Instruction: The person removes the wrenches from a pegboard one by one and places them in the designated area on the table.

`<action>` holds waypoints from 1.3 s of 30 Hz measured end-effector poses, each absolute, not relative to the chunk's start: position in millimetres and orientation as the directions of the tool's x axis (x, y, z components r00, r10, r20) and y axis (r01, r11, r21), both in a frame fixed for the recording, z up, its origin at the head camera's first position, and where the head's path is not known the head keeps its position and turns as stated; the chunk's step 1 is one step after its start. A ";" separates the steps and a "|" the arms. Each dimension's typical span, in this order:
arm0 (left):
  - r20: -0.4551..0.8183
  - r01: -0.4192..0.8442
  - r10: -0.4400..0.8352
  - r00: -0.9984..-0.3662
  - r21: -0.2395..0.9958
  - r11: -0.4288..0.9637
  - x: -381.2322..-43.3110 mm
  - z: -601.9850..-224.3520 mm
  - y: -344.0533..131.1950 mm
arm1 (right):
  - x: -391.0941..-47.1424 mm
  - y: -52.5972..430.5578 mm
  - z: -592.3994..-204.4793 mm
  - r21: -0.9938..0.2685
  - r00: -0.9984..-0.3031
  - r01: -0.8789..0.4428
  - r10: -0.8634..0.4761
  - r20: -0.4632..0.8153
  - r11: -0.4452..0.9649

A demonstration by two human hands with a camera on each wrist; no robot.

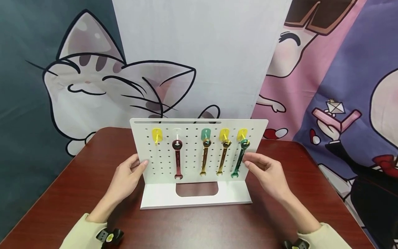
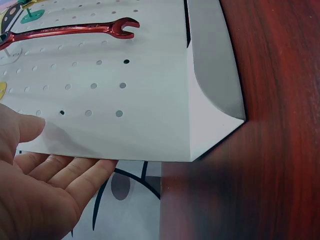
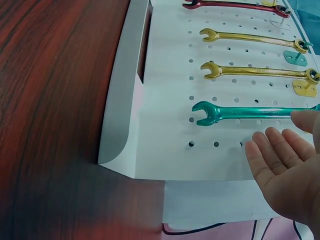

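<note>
1. Head view: from here, the white pegboard stand point(image 1: 190, 174) sits on the table point(image 1: 196, 226). A red wrench point(image 1: 178, 159), two gold wrenches point(image 1: 205, 159) and a green wrench point(image 1: 239, 159) hang across it; the leftmost yellow hook point(image 1: 157, 135) is bare. The left hand point(image 1: 125, 178) grasps the board's left edge; the right hand point(image 1: 265, 174), relaxed, is beside the green wrench. Bracing one side while touching the other lightly looks sound to me.
2. Left wrist view: the thumb is over the front face, the fingers behind the edge, well apart from the red wrench. I'd hold there gently, without tilting the board. Tabletop stretches past the base, leaving room.
3. Right wrist view: the thumb overlaps the green wrench's shank; I can't tell whether it presses. The fingers are extended, unclenched. A gold wrench hangs near, so the board's outer edge offers the safer room.
</note>
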State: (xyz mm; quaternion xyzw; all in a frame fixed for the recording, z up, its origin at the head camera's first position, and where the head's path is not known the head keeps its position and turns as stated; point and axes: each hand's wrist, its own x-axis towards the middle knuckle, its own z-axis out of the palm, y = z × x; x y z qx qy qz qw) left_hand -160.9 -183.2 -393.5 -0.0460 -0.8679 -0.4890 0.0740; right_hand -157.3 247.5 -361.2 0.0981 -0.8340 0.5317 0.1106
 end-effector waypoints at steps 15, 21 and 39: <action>0.201 0.149 -0.032 -0.979 0.814 0.561 -164.3 -394.4 -183.4 | -167.3 241.6 -356.4 -0.915 -0.969 -0.244 -0.110 0.220 0.322; 0.199 0.145 -0.033 -0.980 0.809 0.569 -164.0 -394.2 -183.6 | -168.8 238.9 -358.2 -0.949 -0.961 -0.253 -0.164 0.224 0.188; 0.195 0.145 -0.028 -0.980 0.810 0.568 -163.1 -393.3 -183.6 | -159.8 239.7 -355.4 -0.971 -0.963 -0.209 -0.194 0.185 0.112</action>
